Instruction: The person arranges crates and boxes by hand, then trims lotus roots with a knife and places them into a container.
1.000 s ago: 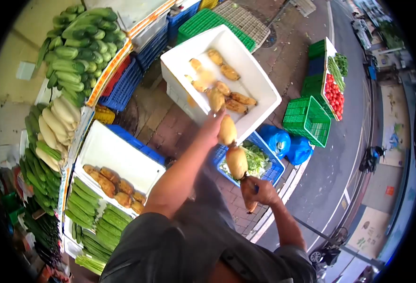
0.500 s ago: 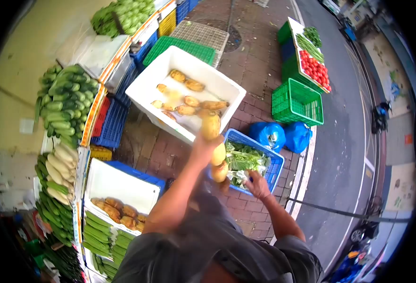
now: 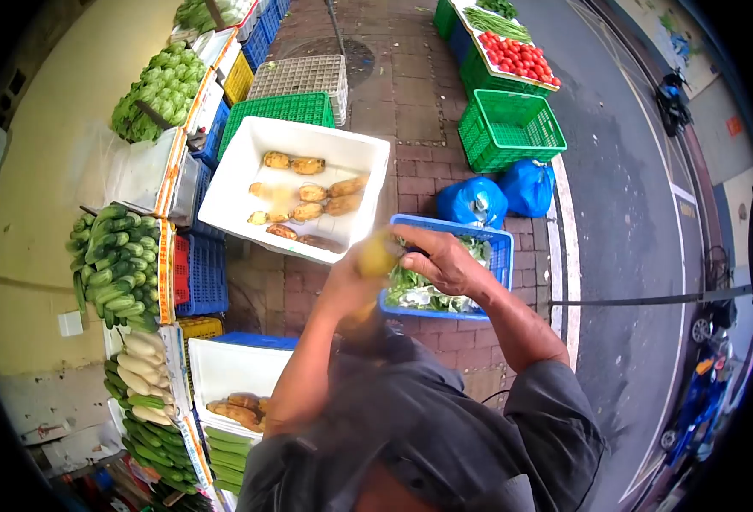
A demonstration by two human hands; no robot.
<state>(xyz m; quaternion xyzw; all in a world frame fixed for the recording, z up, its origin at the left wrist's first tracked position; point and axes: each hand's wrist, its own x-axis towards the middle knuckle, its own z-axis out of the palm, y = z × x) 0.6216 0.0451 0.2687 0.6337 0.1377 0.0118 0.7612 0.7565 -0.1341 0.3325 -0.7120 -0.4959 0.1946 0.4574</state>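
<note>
My left hand [image 3: 346, 286] is wrapped round a yellowish lotus root [image 3: 378, 256], blurred by motion; its lower segments hang below the hand. Against the root's upper end is my right hand [image 3: 451, 266], thumb and forefinger curled round a small dark thing I cannot make out. Both hands are over the near left part of a blue crate [image 3: 502, 256] of leafy greens and trimmings [image 3: 432, 290]. Just beyond my left hand stands a white foam box [image 3: 351, 158], with several lotus roots [image 3: 311, 194] in shallow water.
On the left, stands hold cucumbers [image 3: 120, 264], white gourds [image 3: 144, 367] and lettuces [image 3: 163, 90]. Nearer is a foam tray [image 3: 231, 367] with brown roots [image 3: 244, 408]. Blue bags [image 3: 472, 202], a green crate [image 3: 513, 128] and tomatoes [image 3: 517, 58] line the road side.
My left hand has drawn the lotus root back, away from the foam box. My right hand has moved from above the greens up to the root's end. The view has shifted.
</note>
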